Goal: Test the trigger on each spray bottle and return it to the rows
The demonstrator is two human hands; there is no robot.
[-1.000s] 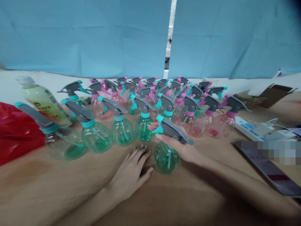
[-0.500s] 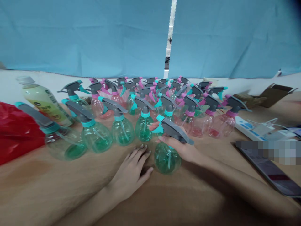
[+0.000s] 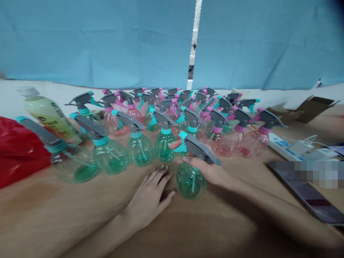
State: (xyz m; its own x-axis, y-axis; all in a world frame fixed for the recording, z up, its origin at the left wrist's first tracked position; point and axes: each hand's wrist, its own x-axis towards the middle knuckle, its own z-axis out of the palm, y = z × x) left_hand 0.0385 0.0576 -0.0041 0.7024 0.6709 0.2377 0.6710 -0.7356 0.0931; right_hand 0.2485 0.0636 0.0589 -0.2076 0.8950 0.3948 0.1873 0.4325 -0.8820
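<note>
A round green spray bottle (image 3: 191, 182) with a grey and turquoise trigger head stands upright on the wooden table. My right hand (image 3: 205, 166) is wrapped round its neck, just under the trigger head, which hides part of the fingers. My left hand (image 3: 152, 193) lies flat on the table to the left of that bottle, fingers spread and holding nothing. Just beyond my left hand are a green spray bottle (image 3: 140, 150) and another green spray bottle (image 3: 164, 145). A pink spray bottle (image 3: 227, 143) stands behind my right hand.
Several more green and pink spray bottles crowd the table behind. On the left are a red plastic bag (image 3: 21, 154) and a drink bottle (image 3: 52, 114) with a white cap. To the right lie a power strip (image 3: 285, 147), a dark phone-like device (image 3: 309, 193) and an open cardboard box (image 3: 314, 109).
The fingers of my right hand have shifted very slightly at the bottle's neck. My left hand and the bottles stay where they were.
</note>
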